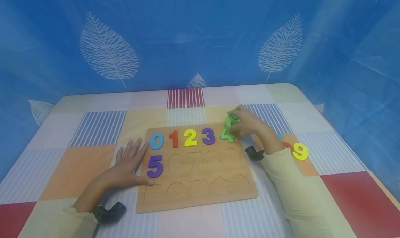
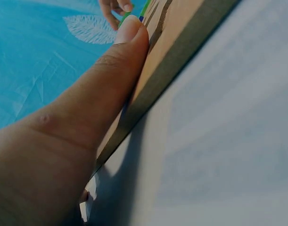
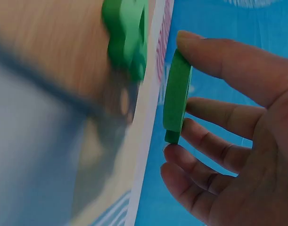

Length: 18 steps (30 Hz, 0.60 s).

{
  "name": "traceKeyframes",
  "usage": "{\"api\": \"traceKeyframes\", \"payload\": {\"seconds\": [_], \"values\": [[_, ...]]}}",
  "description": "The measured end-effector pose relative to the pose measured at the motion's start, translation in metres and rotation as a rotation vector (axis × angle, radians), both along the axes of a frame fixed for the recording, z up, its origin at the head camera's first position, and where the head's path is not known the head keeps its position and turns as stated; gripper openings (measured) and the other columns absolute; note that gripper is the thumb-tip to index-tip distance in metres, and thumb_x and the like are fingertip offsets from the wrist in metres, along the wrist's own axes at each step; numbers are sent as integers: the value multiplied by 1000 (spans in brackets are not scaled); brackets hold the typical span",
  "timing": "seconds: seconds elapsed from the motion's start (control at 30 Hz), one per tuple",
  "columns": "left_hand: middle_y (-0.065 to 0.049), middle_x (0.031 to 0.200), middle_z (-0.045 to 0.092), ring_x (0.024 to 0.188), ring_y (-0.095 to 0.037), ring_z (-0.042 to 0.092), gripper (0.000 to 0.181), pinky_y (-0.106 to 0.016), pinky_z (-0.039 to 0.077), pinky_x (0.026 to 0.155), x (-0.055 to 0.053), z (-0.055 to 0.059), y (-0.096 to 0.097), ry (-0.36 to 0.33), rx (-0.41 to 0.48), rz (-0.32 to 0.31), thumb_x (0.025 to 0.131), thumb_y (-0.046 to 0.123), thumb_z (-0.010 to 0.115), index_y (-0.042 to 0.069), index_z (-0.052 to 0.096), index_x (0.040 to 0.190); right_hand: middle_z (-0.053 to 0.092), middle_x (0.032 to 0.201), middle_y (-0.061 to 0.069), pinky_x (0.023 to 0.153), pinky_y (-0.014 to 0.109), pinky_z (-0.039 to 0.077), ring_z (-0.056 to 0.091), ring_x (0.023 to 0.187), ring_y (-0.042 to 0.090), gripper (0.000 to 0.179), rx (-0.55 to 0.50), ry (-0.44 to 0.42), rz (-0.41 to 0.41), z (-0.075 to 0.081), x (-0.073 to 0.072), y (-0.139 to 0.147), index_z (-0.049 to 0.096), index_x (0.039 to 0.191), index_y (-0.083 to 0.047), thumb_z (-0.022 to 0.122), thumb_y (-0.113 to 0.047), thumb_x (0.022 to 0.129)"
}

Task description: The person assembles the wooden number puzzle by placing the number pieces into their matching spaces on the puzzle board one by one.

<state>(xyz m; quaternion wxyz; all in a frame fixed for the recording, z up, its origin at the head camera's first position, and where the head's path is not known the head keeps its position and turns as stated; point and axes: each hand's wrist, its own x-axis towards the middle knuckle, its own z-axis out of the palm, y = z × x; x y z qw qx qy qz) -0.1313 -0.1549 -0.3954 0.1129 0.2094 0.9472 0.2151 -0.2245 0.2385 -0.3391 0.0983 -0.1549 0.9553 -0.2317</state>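
My right hand (image 1: 248, 121) holds a green number piece (image 3: 176, 96) between thumb and fingers, above the board's far right corner. The piece is edge-on in the right wrist view, so I cannot tell which digit it is. Just below it lies a green 4 (image 1: 227, 136). The wooden number board (image 1: 200, 189) also carries a blue 0 (image 1: 156, 141), red 1 (image 1: 174, 139), yellow 2 (image 1: 190, 138), purple 3 (image 1: 208, 136) and purple 5 (image 1: 155, 166). With fingers spread, my left hand (image 1: 128, 168) rests at the board's left edge, its thumb (image 2: 111, 70) on the wood.
Right of the board, partly behind the right forearm, lie a yellow 9 (image 1: 300, 151), a red piece (image 1: 286, 145) and a blue piece (image 1: 280, 137). The patchwork cloth (image 1: 187, 224) covers the table. A blue leaf-patterned curtain (image 1: 200, 40) hangs behind.
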Motion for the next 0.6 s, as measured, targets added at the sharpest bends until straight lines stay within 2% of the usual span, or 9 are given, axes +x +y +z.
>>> {"api": "traceKeyframes", "payload": {"seconds": [0.27,0.47,0.6], "values": [[-27,150,-4,135,-48,-16,117,-66,-14,101,0,1,0,-10,-5,9,63,61,70,3,11,146,46,119,18,87,41,45,47,104,28,64,29,45,61,1,12,-36,49,128,1,73,-26,76],[-27,150,-4,135,-48,-15,117,-66,-14,101,-1,0,0,-5,-4,8,63,61,71,2,11,146,47,115,13,81,33,45,47,97,22,61,19,22,117,4,26,-64,51,128,-3,72,-25,76],[-28,150,-4,134,-48,-15,117,-66,-14,101,-1,0,0,-4,-1,4,63,60,71,2,11,145,49,110,8,77,29,45,48,92,18,61,18,38,164,4,36,-84,52,128,-5,73,-26,75]]}}
